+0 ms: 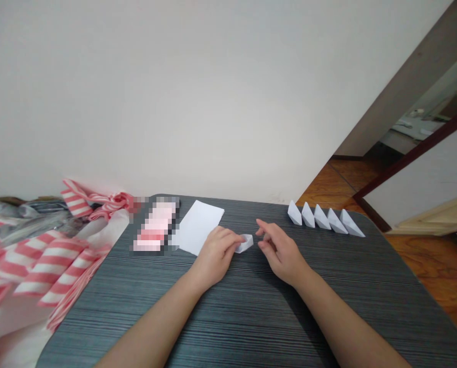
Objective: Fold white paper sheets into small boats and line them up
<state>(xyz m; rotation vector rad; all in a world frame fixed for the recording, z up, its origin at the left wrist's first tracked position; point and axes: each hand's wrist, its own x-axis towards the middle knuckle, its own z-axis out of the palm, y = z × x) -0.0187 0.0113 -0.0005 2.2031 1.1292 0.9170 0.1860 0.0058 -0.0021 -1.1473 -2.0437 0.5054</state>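
Note:
My left hand (218, 254) pinches one end of a small folded white paper piece (245, 244) over the middle of the dark table. Its shape looks like a paper boat, though my fingers cover part of it. Just to the right, my right hand (280, 250) hovers apart from the paper, thumb and fingers spread with nothing between them. Behind my left hand lies a stack of white paper sheets (200, 225). At the back right, several folded white paper boats (316, 217) stand side by side in a row.
A pixelated pink and white item (156, 225) lies at the table's back left. Red-and-white striped cloth (55, 260) and clear plastic are heaped beyond the left edge. A pale wall (213, 102) rises behind the dark wood-grain table (221, 327). Brown tiled floor (435, 260) shows at right.

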